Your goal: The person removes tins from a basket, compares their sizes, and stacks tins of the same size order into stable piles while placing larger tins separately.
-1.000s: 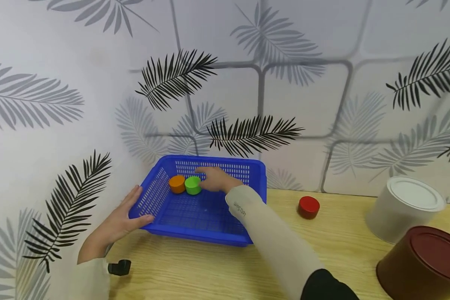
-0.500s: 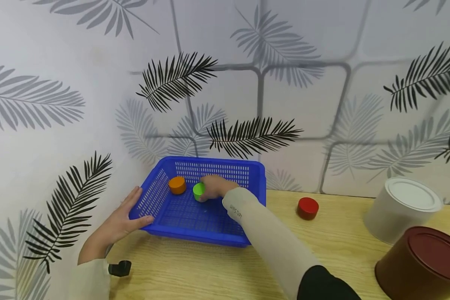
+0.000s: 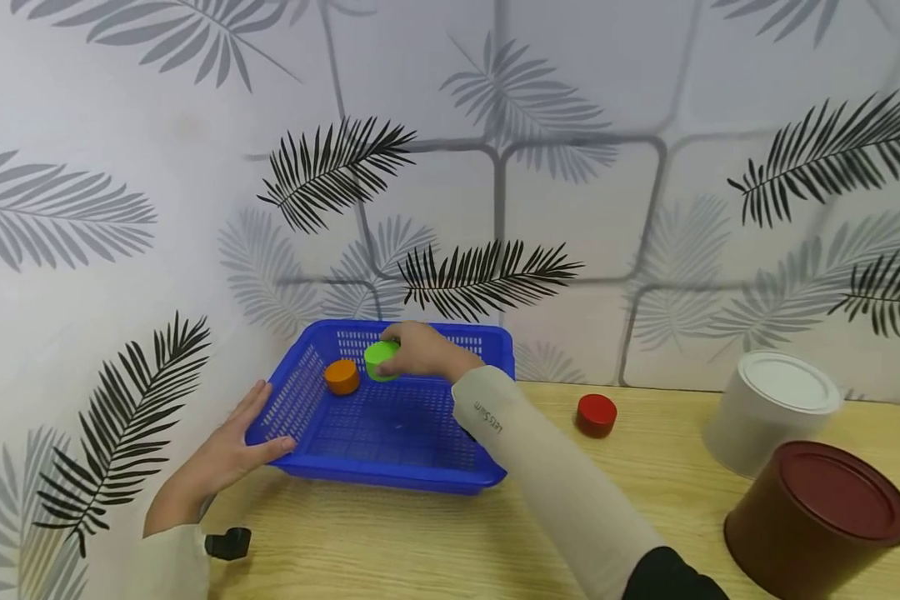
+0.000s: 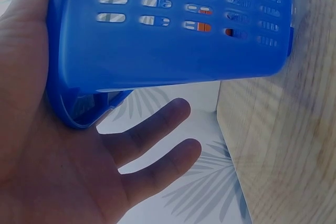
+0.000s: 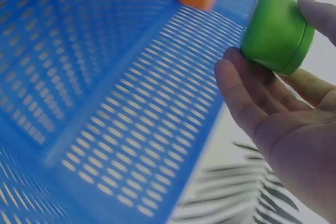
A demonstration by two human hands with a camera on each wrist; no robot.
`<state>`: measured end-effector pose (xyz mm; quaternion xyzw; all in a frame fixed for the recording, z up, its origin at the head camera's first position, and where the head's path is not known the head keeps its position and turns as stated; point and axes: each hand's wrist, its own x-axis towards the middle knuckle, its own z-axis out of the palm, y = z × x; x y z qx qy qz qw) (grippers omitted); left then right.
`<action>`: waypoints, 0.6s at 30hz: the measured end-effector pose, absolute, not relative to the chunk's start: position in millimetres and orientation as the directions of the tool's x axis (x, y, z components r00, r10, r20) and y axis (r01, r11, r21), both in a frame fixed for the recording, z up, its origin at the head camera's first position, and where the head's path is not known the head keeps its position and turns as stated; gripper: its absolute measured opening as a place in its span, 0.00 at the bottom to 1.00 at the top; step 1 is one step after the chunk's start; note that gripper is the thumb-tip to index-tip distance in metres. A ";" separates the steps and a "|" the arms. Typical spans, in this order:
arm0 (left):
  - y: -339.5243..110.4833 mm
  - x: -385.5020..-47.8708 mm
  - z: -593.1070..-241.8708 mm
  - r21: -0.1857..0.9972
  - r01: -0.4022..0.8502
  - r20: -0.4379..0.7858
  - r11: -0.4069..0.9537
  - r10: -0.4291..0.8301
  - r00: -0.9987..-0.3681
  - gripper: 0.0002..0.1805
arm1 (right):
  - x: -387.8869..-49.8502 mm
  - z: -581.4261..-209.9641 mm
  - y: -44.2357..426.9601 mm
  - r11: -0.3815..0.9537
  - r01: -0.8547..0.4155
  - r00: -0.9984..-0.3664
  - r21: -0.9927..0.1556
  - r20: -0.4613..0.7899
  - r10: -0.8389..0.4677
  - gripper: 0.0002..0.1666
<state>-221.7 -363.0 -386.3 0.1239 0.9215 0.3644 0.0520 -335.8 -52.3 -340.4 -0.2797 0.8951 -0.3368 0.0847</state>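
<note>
In the head view my right hand [image 3: 423, 350] pinches a small round green container [image 3: 380, 360] between thumb and fingers, above the floor of a blue plastic basket [image 3: 390, 473]. The right wrist view shows the green container [image 5: 275, 32] tilted, held off the basket's slotted wall. A similar orange container [image 3: 342, 377] stands in the basket's back left corner. My left hand [image 3: 228, 450] rests at the basket's left rim, thumb over the front corner. In the left wrist view, two fingers [image 4: 157, 169] of it stretch out straight under the rim; the other fingers are hidden.
A small red round container [image 3: 596, 415] stands on the wooden table [image 3: 330, 542] right of the basket. Farther right are a large white tub [image 3: 772, 408] and a large brown tub [image 3: 813, 517]. A leaf-patterned wall [image 3: 570, 208] rises close behind the basket.
My right hand has taken hold of the green container, drawn it right, away from the orange one, and raised it off the basket's floor. The left hand stays at the rim.
</note>
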 end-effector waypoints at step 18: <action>-362.2 -222.9 -385.8 0.677 0.170 -0.032 0.716 0.260 -0.965 0.57 | -302.1 -329.7 51.0 0.588 -0.354 -0.923 -0.727 0.170 -0.345 0.38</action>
